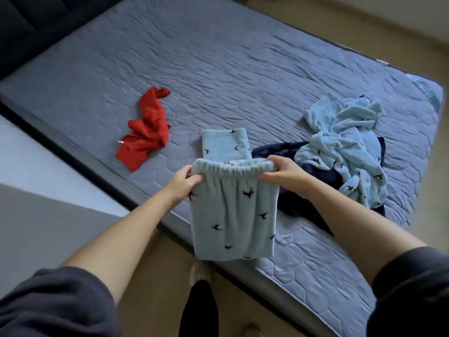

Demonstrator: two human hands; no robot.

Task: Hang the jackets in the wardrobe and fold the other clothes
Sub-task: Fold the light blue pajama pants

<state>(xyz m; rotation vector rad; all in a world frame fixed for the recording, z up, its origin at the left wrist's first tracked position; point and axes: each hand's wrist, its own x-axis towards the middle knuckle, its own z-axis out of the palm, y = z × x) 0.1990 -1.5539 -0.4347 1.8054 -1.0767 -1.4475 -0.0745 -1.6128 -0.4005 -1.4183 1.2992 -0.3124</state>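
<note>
Light blue fleece trousers (233, 215) with small dark bird prints hang folded over the bed's near edge, their leg ends lying flat on the bed behind. My left hand (183, 182) pinches the left end of the elastic waistband. My right hand (283, 173) grips its right end. A crumpled light blue fleece garment (345, 142) with the same print lies to the right, on top of a dark navy garment (298, 190). A crumpled red garment (145, 130) lies to the left on the bed.
The bed (218, 69) has a blue-grey quilted cover and fills most of the view. A dark headboard (31, 20) is at the top left. Beige floor (155, 276) runs along the bed's near edge, where my slippered foot (200, 271) stands.
</note>
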